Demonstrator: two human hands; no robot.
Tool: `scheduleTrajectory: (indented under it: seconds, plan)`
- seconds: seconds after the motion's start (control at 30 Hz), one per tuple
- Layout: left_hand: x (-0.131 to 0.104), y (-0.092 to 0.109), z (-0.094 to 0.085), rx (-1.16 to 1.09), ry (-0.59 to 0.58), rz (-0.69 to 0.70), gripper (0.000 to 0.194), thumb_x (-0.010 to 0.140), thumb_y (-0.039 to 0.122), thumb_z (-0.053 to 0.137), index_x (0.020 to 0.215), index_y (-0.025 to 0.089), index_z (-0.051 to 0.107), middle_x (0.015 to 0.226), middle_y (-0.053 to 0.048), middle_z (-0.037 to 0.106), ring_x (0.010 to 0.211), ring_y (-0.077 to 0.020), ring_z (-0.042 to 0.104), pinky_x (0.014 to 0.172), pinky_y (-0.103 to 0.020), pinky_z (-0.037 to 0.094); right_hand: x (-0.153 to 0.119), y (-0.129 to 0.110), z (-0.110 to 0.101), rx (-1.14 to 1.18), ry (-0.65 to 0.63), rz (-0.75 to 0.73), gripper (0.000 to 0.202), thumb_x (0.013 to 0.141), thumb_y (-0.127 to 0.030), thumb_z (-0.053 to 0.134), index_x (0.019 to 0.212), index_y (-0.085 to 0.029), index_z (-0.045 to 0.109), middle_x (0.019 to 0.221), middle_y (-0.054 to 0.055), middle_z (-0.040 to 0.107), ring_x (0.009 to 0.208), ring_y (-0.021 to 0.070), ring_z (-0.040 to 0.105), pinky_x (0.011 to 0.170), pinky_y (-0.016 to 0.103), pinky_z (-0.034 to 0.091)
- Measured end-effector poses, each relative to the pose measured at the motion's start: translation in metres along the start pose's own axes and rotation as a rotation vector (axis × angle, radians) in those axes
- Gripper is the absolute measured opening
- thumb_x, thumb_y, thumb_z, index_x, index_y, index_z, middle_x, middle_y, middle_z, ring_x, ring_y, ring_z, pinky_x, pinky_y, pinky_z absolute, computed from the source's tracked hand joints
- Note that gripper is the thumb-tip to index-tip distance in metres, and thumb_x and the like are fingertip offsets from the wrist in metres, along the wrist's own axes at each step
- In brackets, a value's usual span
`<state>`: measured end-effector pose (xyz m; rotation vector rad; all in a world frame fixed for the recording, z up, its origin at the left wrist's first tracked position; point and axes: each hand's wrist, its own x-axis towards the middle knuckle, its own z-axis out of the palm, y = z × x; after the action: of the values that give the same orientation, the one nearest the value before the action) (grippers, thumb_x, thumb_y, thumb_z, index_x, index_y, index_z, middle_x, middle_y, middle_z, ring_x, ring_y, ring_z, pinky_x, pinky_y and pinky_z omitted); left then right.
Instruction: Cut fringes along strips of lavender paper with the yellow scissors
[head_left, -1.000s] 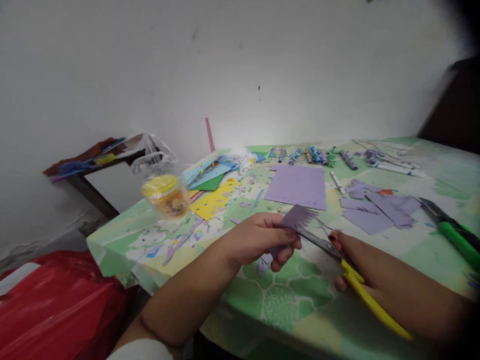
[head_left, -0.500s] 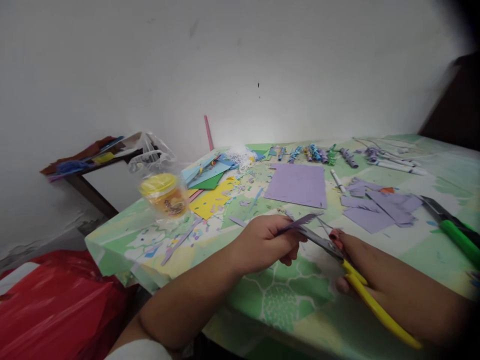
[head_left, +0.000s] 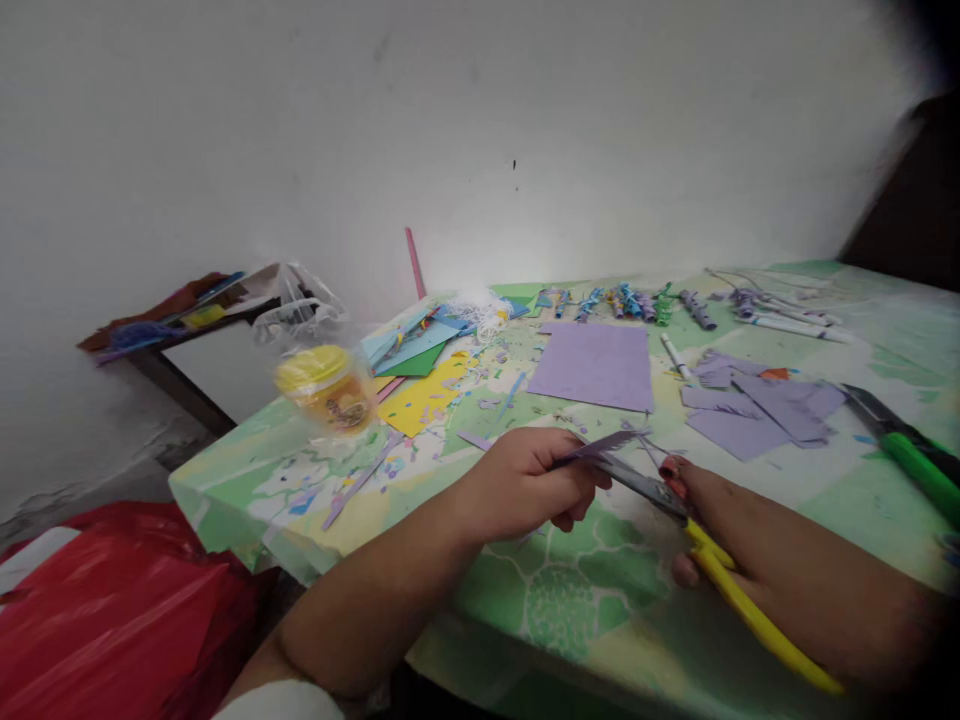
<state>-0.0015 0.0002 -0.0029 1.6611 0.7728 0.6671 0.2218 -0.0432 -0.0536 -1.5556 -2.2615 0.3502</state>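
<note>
My left hand [head_left: 536, 480] pinches a narrow piece of purple paper [head_left: 604, 443] whose edge is cut into a fringe. Closed around a pair of yellow-handled scissors [head_left: 739, 600] is my right hand [head_left: 720, 530]; the handle sticks out toward the lower right. The scissor blades point left and lie at the fringed paper, close to my left fingers. A wisp of purple paper hangs near the blades. Past my hands, a large purple sheet [head_left: 592, 365] lies flat, and fringed purple pieces [head_left: 757, 410] are heaped to its right.
Several curled paper rolls [head_left: 641, 305] line the table's back. A white marker [head_left: 675, 357] lies beside the purple sheet, green-handled scissors [head_left: 911, 465] at the right edge. A yellow-lidded tub [head_left: 326, 388] in plastic, coloured sheets [head_left: 424, 395] and paper scraps occupy the left. A red bag [head_left: 142, 610] sits below.
Both hands stay nearly in place, with the scissor blades still at the purple paper. The purple wisp by the blades has shifted slightly. The whole view has moved a little.
</note>
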Motion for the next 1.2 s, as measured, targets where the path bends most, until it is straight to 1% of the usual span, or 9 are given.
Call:
scheduleTrajectory:
  seconds: [0.23,0.33,0.43,0.53,0.6,0.8,0.9,1.07,1.2]
  plan:
    - [-0.001,0.003,0.002,0.054,0.035,0.028,0.026,0.078,0.022,0.052,0.054,0.015,0.051,0.046,0.004,0.05,0.043,-0.005,0.047,0.046,-0.017,0.038,0.0,-0.001,-0.002,0.041,-0.028,-0.017,0.043,0.077,-0.048,0.052,0.111,-0.022,0.055,0.108,0.013,0.07,0.101,0.0338,0.066,0.071,0.04,0.058]
    - [-0.001,0.004,0.004,0.051,0.034,0.039,0.028,0.078,0.022,0.051,0.052,0.015,0.05,0.045,0.003,0.049,0.043,-0.0049,0.047,0.046,-0.017,0.038,0.0,-0.001,-0.001,0.047,-0.039,0.004,0.047,0.077,-0.051,0.051,0.112,-0.021,0.053,0.112,0.014,0.068,0.103,0.0338,0.065,0.074,0.04,0.057]
    - [-0.002,0.003,0.005,0.006,0.021,0.04,0.025,0.078,0.024,0.051,0.055,0.015,0.051,0.046,0.004,0.049,0.042,-0.0048,0.046,0.045,-0.017,0.037,0.001,-0.001,0.001,0.058,-0.041,0.013,0.048,0.078,-0.051,0.05,0.112,-0.019,0.052,0.116,0.016,0.066,0.105,0.0347,0.063,0.078,0.042,0.056]
    - [-0.002,0.002,0.006,-0.055,0.017,0.024,0.02,0.078,0.027,0.053,0.063,0.015,0.053,0.046,0.005,0.049,0.04,-0.0051,0.045,0.043,-0.017,0.035,0.002,-0.001,0.003,0.077,-0.035,0.012,0.046,0.079,-0.049,0.049,0.112,-0.018,0.053,0.114,0.016,0.067,0.102,0.0345,0.064,0.076,0.042,0.056]
    - [-0.001,0.001,0.005,-0.099,-0.004,0.015,0.019,0.078,0.028,0.054,0.065,0.015,0.054,0.045,0.005,0.049,0.039,-0.0052,0.044,0.041,-0.017,0.034,0.002,-0.001,0.003,0.081,-0.032,0.019,0.045,0.079,-0.048,0.049,0.112,-0.018,0.054,0.112,0.016,0.068,0.098,0.0339,0.065,0.074,0.042,0.056]
    - [0.003,-0.006,-0.002,-0.285,-0.187,-0.032,0.018,0.078,0.027,0.058,0.067,0.014,0.057,0.044,0.005,0.049,0.037,-0.0049,0.045,0.04,-0.017,0.035,0.003,-0.003,0.0,0.075,-0.046,0.069,0.046,0.076,-0.049,0.05,0.109,-0.018,0.053,0.102,0.016,0.068,0.087,0.0305,0.067,0.078,0.044,0.053]
    - [0.004,-0.009,-0.005,-0.362,-0.243,-0.072,0.018,0.077,0.028,0.06,0.067,0.013,0.058,0.043,0.005,0.05,0.035,-0.0049,0.045,0.039,-0.017,0.035,0.005,-0.005,-0.001,0.091,-0.051,0.07,0.044,0.077,-0.051,0.048,0.107,-0.019,0.052,0.102,0.016,0.068,0.086,0.0297,0.066,0.078,0.044,0.053]
    - [0.005,-0.012,-0.006,-0.434,-0.255,-0.107,0.018,0.074,0.028,0.062,0.065,0.012,0.059,0.04,0.005,0.05,0.033,-0.0052,0.043,0.036,-0.017,0.034,0.007,-0.007,-0.003,0.07,-0.07,0.079,0.043,0.077,-0.051,0.048,0.104,-0.017,0.053,0.095,0.015,0.069,0.08,0.0287,0.066,0.076,0.045,0.053]
    - [0.005,-0.012,-0.006,-0.444,-0.203,-0.084,0.015,0.072,0.026,0.062,0.066,0.013,0.059,0.04,0.005,0.051,0.033,-0.0054,0.043,0.035,-0.016,0.035,0.005,-0.002,-0.003,0.039,-0.048,0.07,0.046,0.076,-0.049,0.051,0.109,-0.018,0.053,0.106,0.017,0.069,0.09,0.0319,0.067,0.073,0.042,0.055]
